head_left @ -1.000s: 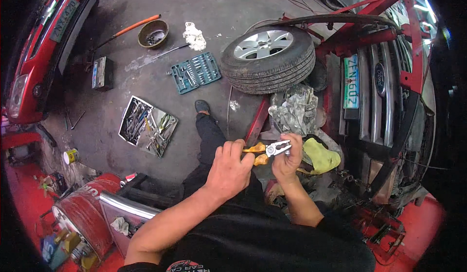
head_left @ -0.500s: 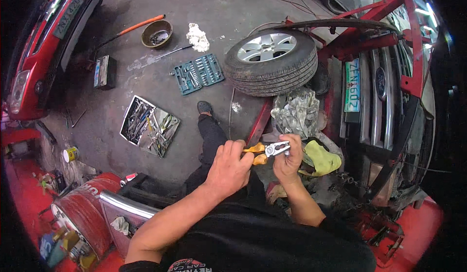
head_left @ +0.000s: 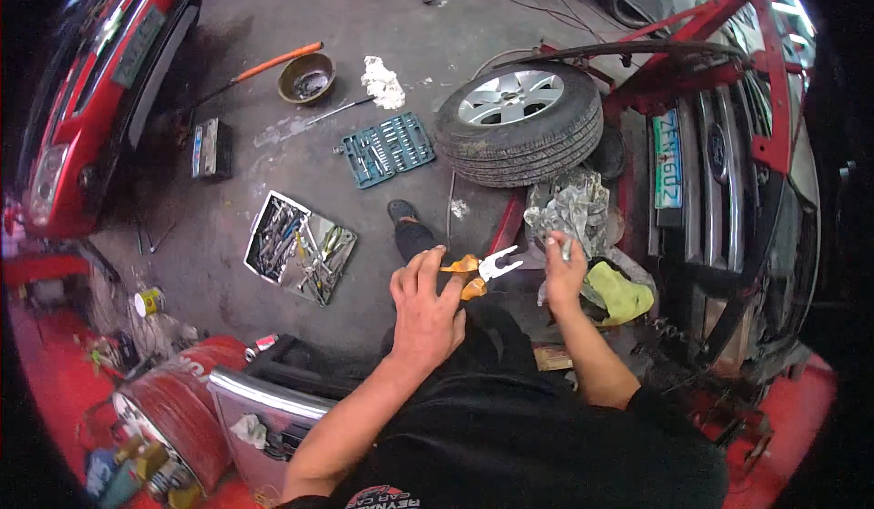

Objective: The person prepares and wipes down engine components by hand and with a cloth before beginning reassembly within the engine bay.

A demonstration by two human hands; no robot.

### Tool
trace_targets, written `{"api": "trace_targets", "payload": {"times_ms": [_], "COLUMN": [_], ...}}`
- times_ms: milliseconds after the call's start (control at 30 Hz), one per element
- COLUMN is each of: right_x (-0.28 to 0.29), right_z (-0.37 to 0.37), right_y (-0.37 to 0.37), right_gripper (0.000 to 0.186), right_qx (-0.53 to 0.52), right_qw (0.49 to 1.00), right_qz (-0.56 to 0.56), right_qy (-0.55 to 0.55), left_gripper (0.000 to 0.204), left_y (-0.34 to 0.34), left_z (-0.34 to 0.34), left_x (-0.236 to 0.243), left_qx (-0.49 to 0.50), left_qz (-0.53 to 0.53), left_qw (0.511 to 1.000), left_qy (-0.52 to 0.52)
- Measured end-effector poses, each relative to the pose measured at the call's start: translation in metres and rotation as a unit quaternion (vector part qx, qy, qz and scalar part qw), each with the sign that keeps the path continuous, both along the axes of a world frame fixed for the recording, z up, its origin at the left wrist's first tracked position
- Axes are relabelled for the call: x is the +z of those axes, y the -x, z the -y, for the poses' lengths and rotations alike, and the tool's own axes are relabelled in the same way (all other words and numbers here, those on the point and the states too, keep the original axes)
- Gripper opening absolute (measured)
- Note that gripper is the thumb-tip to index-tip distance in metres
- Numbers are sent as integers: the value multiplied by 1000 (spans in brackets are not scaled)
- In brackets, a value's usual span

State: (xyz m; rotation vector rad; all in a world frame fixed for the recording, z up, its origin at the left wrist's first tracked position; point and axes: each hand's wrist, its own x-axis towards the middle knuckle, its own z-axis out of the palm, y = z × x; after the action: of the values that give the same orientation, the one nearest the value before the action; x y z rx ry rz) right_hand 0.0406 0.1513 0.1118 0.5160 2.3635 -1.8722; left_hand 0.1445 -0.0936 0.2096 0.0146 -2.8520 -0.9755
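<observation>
L hand [head_left: 428, 304] grips orange-handled pliers [head_left: 488, 269], jaws apart, pointing abt 2 o'clock; R hand [head_left: 566, 281] pinches small silvery pc [head_left: 565, 250] btwn fingers. Wheel [head_left: 519, 149] at L hand's 1 o'clock.

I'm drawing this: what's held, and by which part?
Left grip: pliers, by the orange handles. Right grip: a small grey thing, held part unclear.

Printed characters stand on the green-white licence plate [head_left: 668, 165], black shirt [head_left: 528, 436] and red drum [head_left: 187, 409].
</observation>
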Motion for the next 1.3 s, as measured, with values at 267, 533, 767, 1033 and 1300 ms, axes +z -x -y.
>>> {"api": "trace_targets", "payload": {"times_ms": [267,533,767,1033,1300], "right_x": [-156,-261,-285,-350,-301], "right_z": [-161,-214,-206,-282,-340], "right_y": [24,94,159,114,100], "right_gripper": [28,70,43,36,34], "right_qx": [-182,-84,0,-73,-135], "right_qw": [968,836,771,877,928], "right_qz": [145,368,447,325,204], "right_qy": [-96,-397,-453,-346,-282], "left_gripper": [57,59,62,65,66], "left_y": [8,8,63,179,235], "left_z": [9,45,29,-40,-115], "left_x": [1,-48,-100,-162,-169], "left_qx": [41,109,52,-97,-185], "left_qz": [90,255,321,317,228], "left_qw": [995,958,943,936,945], "left_qy": [12,72,69,118,142]}}
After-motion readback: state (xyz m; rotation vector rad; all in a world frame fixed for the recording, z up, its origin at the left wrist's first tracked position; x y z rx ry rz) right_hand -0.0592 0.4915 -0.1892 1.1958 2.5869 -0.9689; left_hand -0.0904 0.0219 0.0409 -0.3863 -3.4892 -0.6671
